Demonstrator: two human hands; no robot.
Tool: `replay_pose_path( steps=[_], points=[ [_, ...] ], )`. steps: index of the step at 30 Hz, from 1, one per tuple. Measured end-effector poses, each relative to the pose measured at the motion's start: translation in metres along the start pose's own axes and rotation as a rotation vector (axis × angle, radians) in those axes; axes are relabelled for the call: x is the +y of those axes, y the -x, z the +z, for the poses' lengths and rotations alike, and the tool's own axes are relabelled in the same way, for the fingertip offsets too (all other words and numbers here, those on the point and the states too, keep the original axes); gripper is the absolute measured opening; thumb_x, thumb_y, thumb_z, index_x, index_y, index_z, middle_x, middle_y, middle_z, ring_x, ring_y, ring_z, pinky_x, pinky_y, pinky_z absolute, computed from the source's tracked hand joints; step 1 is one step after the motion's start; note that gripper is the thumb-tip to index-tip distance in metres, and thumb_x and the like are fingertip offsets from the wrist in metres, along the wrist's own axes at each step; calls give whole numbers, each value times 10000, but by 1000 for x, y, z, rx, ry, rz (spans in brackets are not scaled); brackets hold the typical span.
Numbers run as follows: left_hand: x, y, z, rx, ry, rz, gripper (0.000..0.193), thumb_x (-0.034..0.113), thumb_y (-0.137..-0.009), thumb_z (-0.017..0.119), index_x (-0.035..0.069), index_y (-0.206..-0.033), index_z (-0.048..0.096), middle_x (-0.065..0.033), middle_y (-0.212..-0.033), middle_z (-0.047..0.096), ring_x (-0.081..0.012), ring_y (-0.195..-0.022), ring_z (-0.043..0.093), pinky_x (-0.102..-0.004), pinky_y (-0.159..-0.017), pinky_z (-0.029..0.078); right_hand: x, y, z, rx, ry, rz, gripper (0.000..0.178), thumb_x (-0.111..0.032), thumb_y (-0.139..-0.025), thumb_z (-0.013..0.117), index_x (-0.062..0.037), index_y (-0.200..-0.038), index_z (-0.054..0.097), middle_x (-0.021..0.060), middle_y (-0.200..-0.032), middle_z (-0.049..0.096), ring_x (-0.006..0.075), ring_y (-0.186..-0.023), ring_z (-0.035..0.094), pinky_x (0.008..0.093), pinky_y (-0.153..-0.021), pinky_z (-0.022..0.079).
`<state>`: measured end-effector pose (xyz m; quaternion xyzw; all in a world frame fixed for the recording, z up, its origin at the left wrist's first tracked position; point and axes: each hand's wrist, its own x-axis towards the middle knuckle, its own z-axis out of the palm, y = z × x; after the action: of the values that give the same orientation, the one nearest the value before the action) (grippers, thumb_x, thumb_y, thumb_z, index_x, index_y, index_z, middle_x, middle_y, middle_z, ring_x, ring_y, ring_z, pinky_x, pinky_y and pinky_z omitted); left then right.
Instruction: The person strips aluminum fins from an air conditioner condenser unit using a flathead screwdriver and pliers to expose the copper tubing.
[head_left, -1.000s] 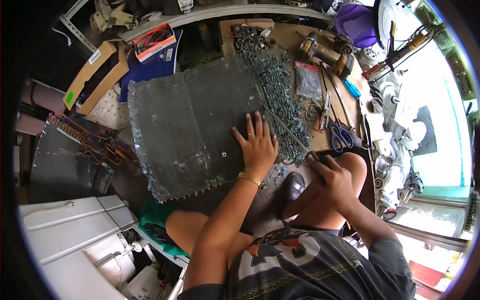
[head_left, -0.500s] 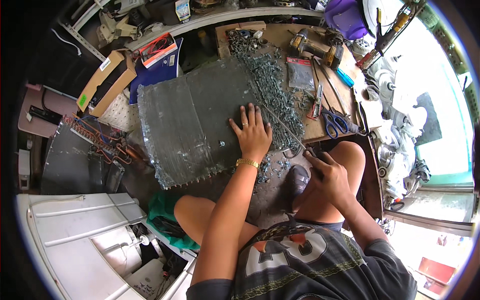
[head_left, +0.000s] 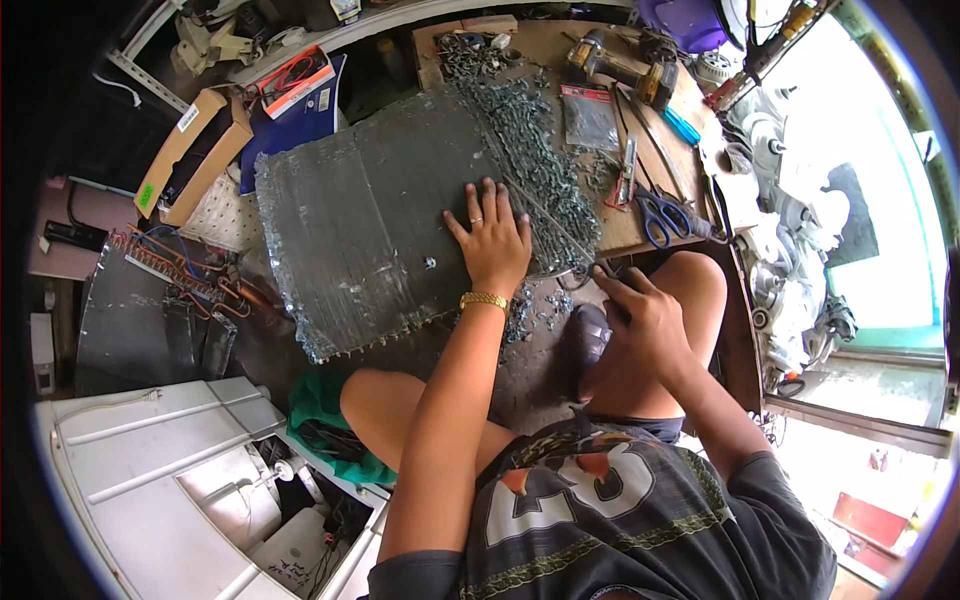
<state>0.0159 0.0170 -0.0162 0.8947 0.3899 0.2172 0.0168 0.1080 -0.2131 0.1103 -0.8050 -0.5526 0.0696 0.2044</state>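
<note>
My left hand (head_left: 497,245) lies flat, fingers spread, on a large dark grey finned panel (head_left: 335,220) with ragged edges. In my right hand (head_left: 648,315) is a long thin metal tool (head_left: 560,227), like a long-shafted screwdriver. My fingers wrap its dark handle and hide most of it. The shaft slants up and left along the panel's right edge; its tip is hard to make out there. Torn bluish-grey strips of fin (head_left: 545,165) are heaped along that edge, over the wooden board.
On the wooden board (head_left: 625,236) lie blue-handled scissors (head_left: 660,218), a utility knife (head_left: 627,172), a plastic bag (head_left: 590,117) and a cordless drill (head_left: 622,73). An open cardboard box (head_left: 205,160) stands at the far left. A white appliance (head_left: 160,440) fills the lower left.
The whole scene has shifted slightly up and left in the picture. My left hand keeps its place on the panel, and my right hand still grips the tool nearly as before.
</note>
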Motion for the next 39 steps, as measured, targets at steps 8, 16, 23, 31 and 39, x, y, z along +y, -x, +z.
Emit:
replay_pose_path(
  steps=[8, 16, 23, 31, 39],
  points=[
    [2, -1, -1, 32, 22, -39, 619, 422, -1002, 604, 65, -1500, 512, -112, -1642, 431, -352, -1573, 302, -740, -1201, 196, -5, 36, 4, 29, -62, 57, 468, -109, -902, 707, -209, -1360, 707, 92, -1017, 642, 328, -783, 702, 444, -696, 579],
    [3, -2, -7, -27, 69, -42, 675, 428, -967, 649, 58, -1512, 505, -119, -1651, 421, -362, -1576, 291, -747, -1203, 180, -8, 46, 23, 51, -70, 88, 485, -103, -899, 729, -201, -1373, 700, 101, -1059, 647, 328, -841, 703, 442, -717, 584],
    [2, 1, -4, -16, -10, 2, 645, 412, -985, 586, 36, -1504, 514, -132, -1646, 426, -373, -1571, 298, -752, -1197, 183, -20, 15, 37, 59, -138, 148, 477, -110, -913, 720, -206, -1379, 695, 149, -1069, 645, 366, -859, 700, 470, -724, 576],
    [1, -3, -6, -9, 39, -44, 612, 382, -974, 576, 63, -1493, 531, -127, -1626, 453, -370, -1559, 322, -755, -1190, 186, -25, -5, 18, -13, -154, 64, 510, -95, -929, 689, -186, -1429, 654, 184, -1082, 646, 407, -851, 685, 494, -733, 558],
    [2, -2, -5, 34, -2, -34, 652, 409, -972, 622, 50, -1504, 507, -116, -1652, 415, -352, -1568, 301, -743, -1193, 204, -12, 64, -4, -17, -125, 138, 457, -71, -913, 716, -130, -1366, 706, 125, -1015, 640, 327, -846, 688, 425, -738, 560]
  ],
)
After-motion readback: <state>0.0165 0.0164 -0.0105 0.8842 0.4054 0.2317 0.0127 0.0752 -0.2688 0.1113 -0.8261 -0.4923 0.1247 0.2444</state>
